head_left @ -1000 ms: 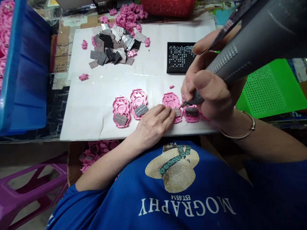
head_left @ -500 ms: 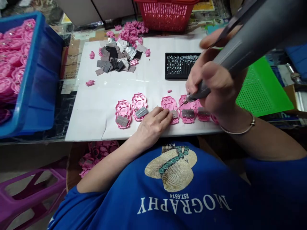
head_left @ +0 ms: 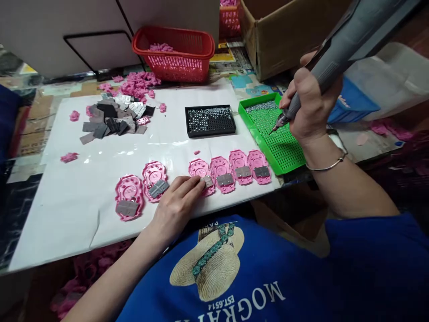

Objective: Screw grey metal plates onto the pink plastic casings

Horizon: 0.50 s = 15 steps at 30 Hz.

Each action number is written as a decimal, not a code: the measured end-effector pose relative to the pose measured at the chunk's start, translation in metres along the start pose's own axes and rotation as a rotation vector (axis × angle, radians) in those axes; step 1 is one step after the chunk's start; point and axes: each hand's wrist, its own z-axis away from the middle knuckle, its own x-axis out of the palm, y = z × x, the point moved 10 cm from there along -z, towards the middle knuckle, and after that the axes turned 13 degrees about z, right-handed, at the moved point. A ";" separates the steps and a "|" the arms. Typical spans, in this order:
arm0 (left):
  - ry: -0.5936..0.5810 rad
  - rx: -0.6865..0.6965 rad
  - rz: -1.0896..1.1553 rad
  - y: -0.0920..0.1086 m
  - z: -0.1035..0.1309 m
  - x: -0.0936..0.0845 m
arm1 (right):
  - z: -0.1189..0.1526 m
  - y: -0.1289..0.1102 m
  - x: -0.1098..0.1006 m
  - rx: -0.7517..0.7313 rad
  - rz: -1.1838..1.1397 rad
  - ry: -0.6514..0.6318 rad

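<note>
My right hand (head_left: 310,105) is wrapped around a grey electric screwdriver (head_left: 330,60), its bit pointing down at the green perforated tray (head_left: 288,156) of small screws. Whether the bit carries or touches a screw is too small to tell. With fingers together and curved, my left hand (head_left: 177,203) holds down a pink plastic casing (head_left: 198,168), fingertips at its small grey metal plate (head_left: 208,181). To the right stand three more pink casings (head_left: 221,166) with plates. Beside my left wrist lie two others, one with a tilted plate (head_left: 158,188).
A black screw tray (head_left: 210,133) lies on the white board (head_left: 67,188). Behind are a pile of metal plates (head_left: 109,116), small pink parts (head_left: 137,85) and a red basket (head_left: 174,65). A cardboard box (head_left: 278,42) stands at the back right.
My right hand has carried the screwdriver from over the casings to above the green tray. My left hand keeps its place at the same casing. The view has turned right.
</note>
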 end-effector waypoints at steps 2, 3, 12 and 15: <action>0.004 -0.009 0.007 0.000 0.000 -0.001 | -0.002 0.025 -0.003 0.035 0.008 0.019; 0.007 -0.014 0.008 0.000 -0.001 -0.001 | -0.003 0.036 -0.003 0.050 -0.003 0.017; 0.004 -0.037 -0.002 -0.002 0.001 0.001 | 0.000 0.091 0.014 0.181 -0.101 -0.096; 0.006 -0.034 -0.001 -0.002 0.002 0.001 | 0.000 0.088 0.005 0.162 -0.085 -0.002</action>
